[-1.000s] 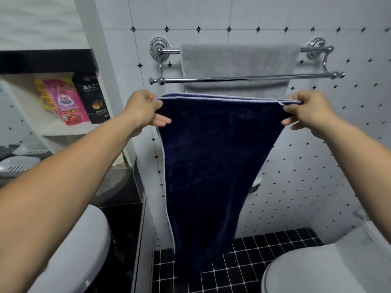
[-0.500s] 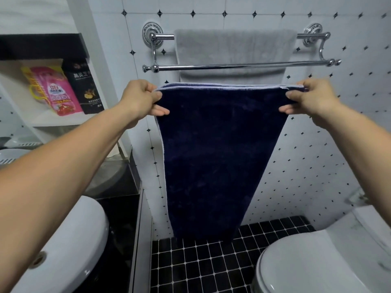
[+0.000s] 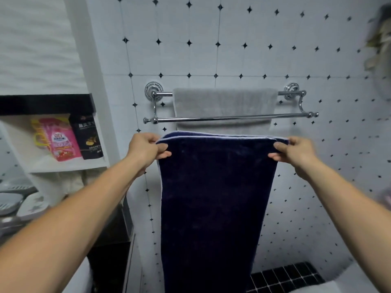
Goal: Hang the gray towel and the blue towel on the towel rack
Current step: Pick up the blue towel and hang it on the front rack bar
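A chrome two-bar towel rack (image 3: 232,118) is fixed to the white tiled wall. The gray towel (image 3: 224,103) hangs over its rear bar, behind the front bar. The dark blue towel (image 3: 215,197) is folded double and hangs straight down, its top edge just below the front bar. My left hand (image 3: 146,148) pinches the blue towel's top left corner. My right hand (image 3: 296,152) pinches its top right corner. The towel's lower end runs out of the frame.
A shelf niche at the left holds a pink pouch (image 3: 61,139) and a black pouch (image 3: 90,137). Soap dishes (image 3: 19,205) sit lower left. Black floor tiles (image 3: 285,275) show at the bottom right, beside a white fixture's edge.
The view has tilted up and the rack now sits lower in the frame. Both hands still hold the blue towel, its top edge closer beneath the front bar.
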`<state>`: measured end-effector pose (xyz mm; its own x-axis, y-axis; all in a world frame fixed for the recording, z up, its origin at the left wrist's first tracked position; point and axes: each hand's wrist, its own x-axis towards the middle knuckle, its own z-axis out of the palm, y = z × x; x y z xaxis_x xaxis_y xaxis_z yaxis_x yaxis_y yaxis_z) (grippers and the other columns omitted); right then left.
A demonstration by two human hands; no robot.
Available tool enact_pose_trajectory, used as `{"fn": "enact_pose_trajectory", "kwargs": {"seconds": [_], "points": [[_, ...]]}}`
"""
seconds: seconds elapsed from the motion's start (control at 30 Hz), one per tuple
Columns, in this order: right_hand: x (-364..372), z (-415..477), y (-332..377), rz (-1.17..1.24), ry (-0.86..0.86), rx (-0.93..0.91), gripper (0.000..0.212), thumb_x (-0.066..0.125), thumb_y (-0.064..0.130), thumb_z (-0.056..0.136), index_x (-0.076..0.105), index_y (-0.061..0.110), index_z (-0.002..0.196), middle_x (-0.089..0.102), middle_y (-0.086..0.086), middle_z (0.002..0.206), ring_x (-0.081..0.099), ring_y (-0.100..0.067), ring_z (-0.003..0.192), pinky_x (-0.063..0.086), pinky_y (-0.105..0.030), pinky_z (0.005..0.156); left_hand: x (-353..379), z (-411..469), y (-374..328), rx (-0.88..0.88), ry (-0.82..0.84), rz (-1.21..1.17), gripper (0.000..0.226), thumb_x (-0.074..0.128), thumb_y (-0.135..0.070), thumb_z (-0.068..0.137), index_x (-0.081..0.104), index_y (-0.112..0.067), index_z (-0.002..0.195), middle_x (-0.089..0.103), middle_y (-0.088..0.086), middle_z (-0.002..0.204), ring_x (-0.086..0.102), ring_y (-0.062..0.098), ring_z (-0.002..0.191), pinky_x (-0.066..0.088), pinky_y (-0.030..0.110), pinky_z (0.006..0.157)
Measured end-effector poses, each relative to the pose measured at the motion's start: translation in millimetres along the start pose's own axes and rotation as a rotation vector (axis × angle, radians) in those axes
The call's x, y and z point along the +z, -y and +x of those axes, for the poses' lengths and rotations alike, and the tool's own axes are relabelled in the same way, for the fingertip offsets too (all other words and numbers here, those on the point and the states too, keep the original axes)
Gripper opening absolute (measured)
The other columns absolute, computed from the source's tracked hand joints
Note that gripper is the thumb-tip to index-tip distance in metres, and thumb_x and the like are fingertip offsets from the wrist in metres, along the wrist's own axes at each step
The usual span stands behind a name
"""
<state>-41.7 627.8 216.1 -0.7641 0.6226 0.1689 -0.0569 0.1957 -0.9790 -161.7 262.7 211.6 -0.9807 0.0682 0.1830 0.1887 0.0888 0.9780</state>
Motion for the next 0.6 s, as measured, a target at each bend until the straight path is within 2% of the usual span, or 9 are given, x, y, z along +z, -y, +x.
{"fn": "enact_pose_trajectory", "kwargs": {"seconds": [0.1,0.17,0.23,0.3,0.33,0.4,0.5,0.53,0.6], "points": [[-1,13,-6,0.075,0.014,0.023,0.03,0.061,-0.006,0.088,0.045,0.011,0.069,0.057,-0.01,0.073,0.071,-0.017,0.053,0.056,-0.018,0.051,11,2,-2,-0.058,-0.065,-0.072,0.01,0.066,0.005,0.086,0.066,-0.005,0.082,0.07,0.013,0.081,0.076,0.024,0.066,0.058,0.02,0.056],[-1,26,-10,0.116,0.036,0.046,0.023,0.06,-0.012,0.084,0.05,0.005,0.073,0.06,-0.016,0.082,0.074,-0.026,0.064,0.059,-0.021,0.058,18,5,-3,-0.101,-0.117,-0.138,0.007,0.066,0.004,0.087,0.065,-0.003,0.085,0.069,0.012,0.082,0.075,0.023,0.065,0.059,0.02,0.055],[-1,41,-13,0.181,0.057,0.075,0.016,0.059,-0.015,0.083,0.056,-0.004,0.095,0.062,-0.02,0.092,0.074,-0.029,0.069,0.061,-0.024,0.062,26,11,-3,-0.139,-0.168,-0.219,0.007,0.066,0.005,0.087,0.064,0.001,0.092,0.07,0.013,0.086,0.075,0.023,0.064,0.059,0.021,0.057],[0,59,-15,0.284,0.042,0.127,0.046,0.06,-0.013,0.085,0.042,-0.004,0.126,0.062,-0.019,0.093,0.073,-0.028,0.07,0.06,-0.024,0.058,36,18,-4,-0.17,-0.222,-0.299,0.013,0.064,0.007,0.087,0.061,0.003,0.099,0.069,0.013,0.09,0.075,0.024,0.064,0.059,0.02,0.055],[0,67,-15,0.332,0.035,0.151,0.056,0.06,-0.011,0.086,0.035,-0.002,0.134,0.061,-0.018,0.091,0.073,-0.029,0.069,0.06,-0.025,0.056,42,22,-4,-0.179,-0.248,-0.339,0.015,0.064,0.008,0.087,0.06,0.003,0.1,0.068,0.013,0.092,0.075,0.025,0.063,0.058,0.02,0.055],[2,87,-16,0.395,0.04,0.205,0.059,0.062,-0.007,0.087,0.031,-0.005,0.137,0.063,-0.018,0.095,0.073,-0.03,0.065,0.06,-0.027,0.054,55,31,-2,-0.196,-0.294,-0.409,0.013,0.062,0.01,0.086,0.057,0.003,0.096,0.065,0.011,0.093,0.075,0.026,0.062,0.059,0.022,0.057],[6,116,-19,0.418,0.046,0.269,0.053,0.062,-0.007,0.087,0.037,-0.009,0.134,0.061,-0.023,0.114,0.072,-0.03,0.068,0.06,-0.028,0.052,74,47,3,-0.24,-0.361,-0.471,0.008,0.054,0.009,0.089,0.056,0.002,0.09,0.065,0.008,0.096,0.075,0.027,0.065,0.061,0.031,0.075],[7,123,-19,0.441,0.044,0.278,0.051,0.062,-0.007,0.087,0.039,-0.009,0.133,0.06,-0.022,0.116,0.071,-0.029,0.069,0.06,-0.028,0.051,79,52,4,-0.244,-0.38,-0.5,0.008,0.053,0.01,0.09,0.056,0.002,0.09,0.065,0.007,0.096,0.075,0.026,0.065,0.061,0.032,0.077],[13,133,-16,0.503,0.027,0.281,0.046,0.061,-0.009,0.087,0.043,-0.005,0.129,0.061,-0.021,0.112,0.07,-0.028,0.069,0.059,-0.027,0.05,87,57,3,-0.223,-0.416,-0.583,0.01,0.051,0.011,0.09,0.054,0.004,0.097,0.061,0.004,0.095,0.075,0.026,0.063,0.062,0.029,0.067]]}}
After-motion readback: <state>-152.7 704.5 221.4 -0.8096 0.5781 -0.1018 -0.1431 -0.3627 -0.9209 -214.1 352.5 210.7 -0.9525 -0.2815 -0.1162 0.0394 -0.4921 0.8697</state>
